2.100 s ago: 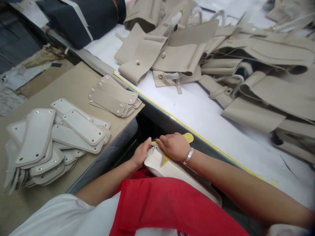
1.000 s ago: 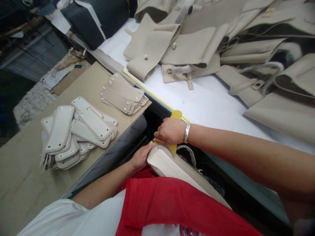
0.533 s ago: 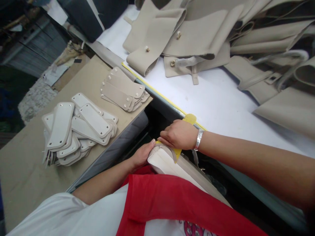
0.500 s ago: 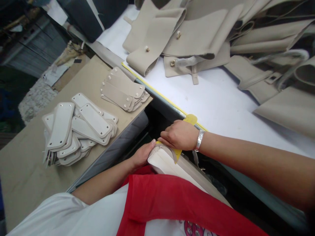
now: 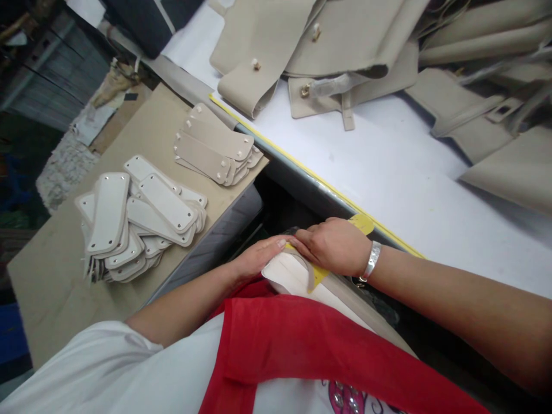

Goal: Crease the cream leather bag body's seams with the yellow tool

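A beige bag part (image 5: 297, 269) with a pale, off-white face rests against my lap, its curved end up between my hands. My left hand (image 5: 265, 254) grips that end, thumb on the near edge and fingers wrapped over the far side, partly hidden. A thin yellow template (image 5: 318, 277) lies along the curved edge; another bit of it sticks out beyond my right hand (image 5: 334, 244). The right fingers are curled down over the template, pressing it against the bag part. The fingertips are out of sight.
Left, a brown board (image 5: 47, 270) bears a pile of white-faced panels with rivets (image 5: 110, 213) and a smaller stack of beige strips (image 5: 211, 149). A white table (image 5: 379, 172) with a yellow edge carries beige bag pieces (image 5: 345, 40). Between them lies a dark gap.
My right hand has shifted slightly right and down with the template. My left hand has slid a little right, its fingers now nearer the right hand. The view has tilted slightly.
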Tool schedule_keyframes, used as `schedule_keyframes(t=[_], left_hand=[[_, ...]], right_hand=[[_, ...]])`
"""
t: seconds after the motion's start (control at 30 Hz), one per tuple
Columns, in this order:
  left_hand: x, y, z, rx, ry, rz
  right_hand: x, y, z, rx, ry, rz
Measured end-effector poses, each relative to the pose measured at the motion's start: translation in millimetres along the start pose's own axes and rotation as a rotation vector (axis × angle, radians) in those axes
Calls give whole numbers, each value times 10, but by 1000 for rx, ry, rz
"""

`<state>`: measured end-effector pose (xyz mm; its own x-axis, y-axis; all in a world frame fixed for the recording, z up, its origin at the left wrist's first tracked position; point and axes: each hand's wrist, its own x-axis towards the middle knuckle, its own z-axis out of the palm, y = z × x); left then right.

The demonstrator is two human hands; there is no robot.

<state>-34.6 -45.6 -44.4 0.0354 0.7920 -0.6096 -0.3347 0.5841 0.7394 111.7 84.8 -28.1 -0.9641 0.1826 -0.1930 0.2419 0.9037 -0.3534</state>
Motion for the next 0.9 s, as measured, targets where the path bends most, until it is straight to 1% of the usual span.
schedule_keyframes(t=[0.13,0.2,0.3,0.37,0.4,0.47,0.5,0.53,0.57,0.63,0.67,0.7,0.77,0.83,0.9], left_hand=[[-5,11,-36,140,-25,21],[-18,24,-52,193,-63,22],[-33,45,-123,168,-153,19],[-48,72,-224,141,-195,65],[-62,90,-288,161,-184,98],[-107,131,-419,256,-108,142],[-134,147,-473,299,-75,127],[-159,159,-514,313,-75,81],[-179,163,-535,291,-113,17],[-186,153,-526,170,-254,-106],[-171,141,-502,101,-325,-142],[-145,127,-472,43,-381,-159],[-71,100,-417,-28,-450,-171],[4,75,-388,-52,-497,-187],[56,44,-382,-68,-512,-185]], right_hand=[[-149,-155,21,-2,-34,125],[-217,-253,5,-16,-50,180],[-300,-375,-49,-34,-83,244],[-361,-427,-104,-46,-106,291],[-402,-446,-137,-47,-116,328],[-520,-486,-209,-19,-121,445],[-599,-512,-244,28,-107,514],[-688,-547,-277,101,-78,580],[-784,-593,-304,190,-38,636],[-977,-727,-336,392,61,706],[-1061,-816,-339,490,111,725],[-1130,-915,-332,580,158,737],[-1209,-1131,-294,714,239,755],[-1203,-1336,-233,740,295,769],[-1128,-1502,-161,685,326,781]])
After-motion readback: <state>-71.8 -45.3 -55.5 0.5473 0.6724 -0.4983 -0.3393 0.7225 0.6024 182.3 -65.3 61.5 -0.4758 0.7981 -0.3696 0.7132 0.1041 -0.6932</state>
